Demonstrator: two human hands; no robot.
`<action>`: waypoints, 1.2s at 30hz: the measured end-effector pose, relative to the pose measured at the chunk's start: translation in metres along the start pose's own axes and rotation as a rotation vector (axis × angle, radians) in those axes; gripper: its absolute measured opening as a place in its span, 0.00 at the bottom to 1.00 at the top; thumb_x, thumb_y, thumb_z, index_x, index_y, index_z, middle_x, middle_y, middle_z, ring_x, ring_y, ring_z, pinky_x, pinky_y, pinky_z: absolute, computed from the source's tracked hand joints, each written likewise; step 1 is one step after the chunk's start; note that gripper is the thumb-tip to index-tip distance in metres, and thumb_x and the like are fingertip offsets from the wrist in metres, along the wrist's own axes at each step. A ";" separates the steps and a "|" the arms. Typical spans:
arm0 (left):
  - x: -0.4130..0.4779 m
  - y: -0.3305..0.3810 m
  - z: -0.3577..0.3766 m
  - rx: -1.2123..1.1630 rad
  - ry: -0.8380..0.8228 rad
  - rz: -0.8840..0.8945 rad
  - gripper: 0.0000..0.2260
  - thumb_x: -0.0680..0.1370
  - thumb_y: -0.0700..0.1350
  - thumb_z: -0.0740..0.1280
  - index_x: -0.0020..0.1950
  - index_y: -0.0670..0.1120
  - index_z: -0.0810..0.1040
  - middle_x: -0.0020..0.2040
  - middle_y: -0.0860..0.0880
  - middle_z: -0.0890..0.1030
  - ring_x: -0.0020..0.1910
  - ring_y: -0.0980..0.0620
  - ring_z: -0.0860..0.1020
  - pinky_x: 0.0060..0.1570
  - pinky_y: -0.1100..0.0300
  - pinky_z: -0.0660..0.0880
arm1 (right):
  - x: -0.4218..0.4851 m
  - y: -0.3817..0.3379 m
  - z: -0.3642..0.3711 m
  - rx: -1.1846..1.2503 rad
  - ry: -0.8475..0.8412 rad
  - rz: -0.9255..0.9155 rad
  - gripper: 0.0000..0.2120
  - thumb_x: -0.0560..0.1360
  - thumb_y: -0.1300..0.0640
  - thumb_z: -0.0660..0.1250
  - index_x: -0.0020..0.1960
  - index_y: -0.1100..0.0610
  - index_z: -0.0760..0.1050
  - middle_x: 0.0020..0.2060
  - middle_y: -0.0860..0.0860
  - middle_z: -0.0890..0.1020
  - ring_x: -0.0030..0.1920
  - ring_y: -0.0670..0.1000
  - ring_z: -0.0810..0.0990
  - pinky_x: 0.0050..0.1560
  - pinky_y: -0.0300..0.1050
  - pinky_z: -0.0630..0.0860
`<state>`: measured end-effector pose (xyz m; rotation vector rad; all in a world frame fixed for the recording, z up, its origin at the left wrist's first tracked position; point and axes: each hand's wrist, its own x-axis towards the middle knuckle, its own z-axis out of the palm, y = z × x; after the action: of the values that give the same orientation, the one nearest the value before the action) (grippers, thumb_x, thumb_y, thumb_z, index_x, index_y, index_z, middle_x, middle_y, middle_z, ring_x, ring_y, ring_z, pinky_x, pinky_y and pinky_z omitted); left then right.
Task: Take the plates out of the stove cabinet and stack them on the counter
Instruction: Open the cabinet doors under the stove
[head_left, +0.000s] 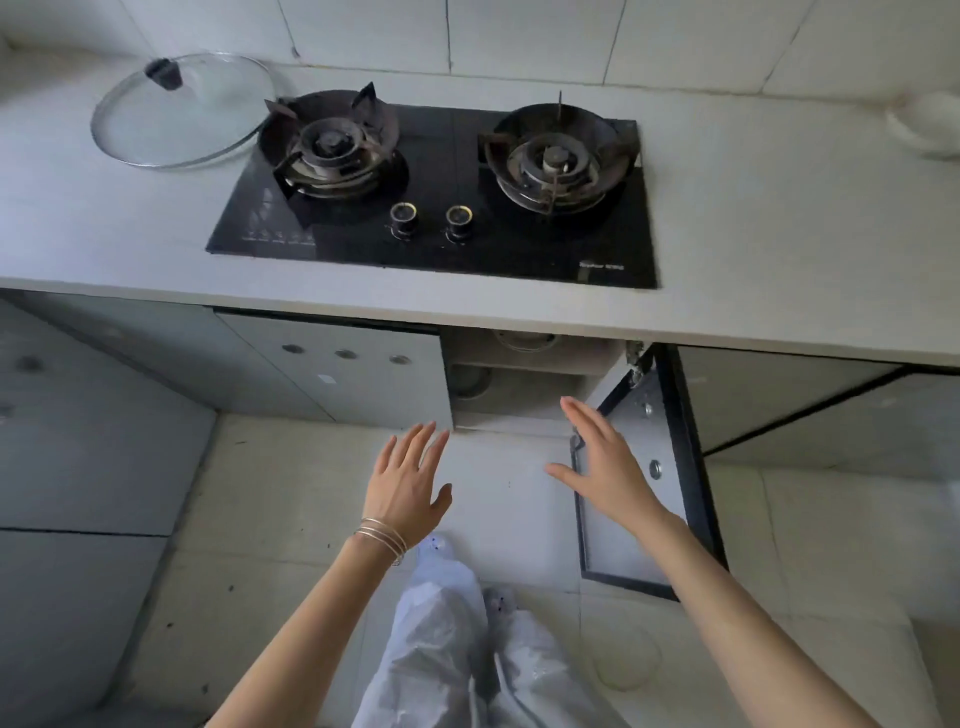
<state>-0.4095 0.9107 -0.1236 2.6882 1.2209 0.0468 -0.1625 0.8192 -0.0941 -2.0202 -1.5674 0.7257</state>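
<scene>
Pale trousered legs (457, 639) stand on the tiled floor, and above them two bare forearms reach forward. The left hand (405, 483), thin metal bangles (382, 538) at its wrist, and the right hand (605, 462) both have fingers spread and hold nothing, poised before the open cabinet (524, 384) under the black glass two-burner gas stove (441, 192). Its pale door (639, 467) hangs open to the right. Inside, on dim shelves, sit round pale dishes (524, 340), probably the plates, though shadow blurs them. Likely stiff, weighty, smooth and breakable, they want a two-handed grip at opposite rims. The grey bench (753, 218) carries a round glass pan lid (182, 111).
</scene>
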 end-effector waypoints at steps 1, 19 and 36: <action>0.001 -0.009 -0.004 0.000 0.009 -0.029 0.30 0.66 0.50 0.72 0.66 0.43 0.69 0.63 0.42 0.75 0.62 0.41 0.74 0.60 0.43 0.71 | 0.014 -0.008 0.002 -0.029 -0.012 -0.038 0.38 0.71 0.48 0.70 0.74 0.52 0.54 0.73 0.47 0.59 0.72 0.48 0.59 0.71 0.48 0.58; 0.068 -0.106 -0.021 -0.455 0.086 -0.535 0.29 0.76 0.57 0.58 0.73 0.49 0.57 0.72 0.48 0.65 0.70 0.48 0.63 0.68 0.54 0.60 | 0.207 -0.099 0.036 -0.308 -0.226 -0.351 0.37 0.72 0.48 0.69 0.74 0.54 0.55 0.74 0.49 0.59 0.72 0.49 0.58 0.70 0.44 0.55; 0.192 -0.089 0.009 -1.279 0.282 -1.060 0.33 0.75 0.54 0.65 0.74 0.45 0.54 0.69 0.44 0.69 0.65 0.47 0.70 0.62 0.54 0.67 | 0.309 -0.030 0.028 -0.589 -0.563 -0.586 0.42 0.71 0.44 0.68 0.75 0.55 0.49 0.75 0.48 0.47 0.74 0.46 0.44 0.72 0.46 0.48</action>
<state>-0.3478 1.1109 -0.1586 0.8456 1.6749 0.7457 -0.1394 1.1275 -0.1317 -1.5949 -2.8083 0.6707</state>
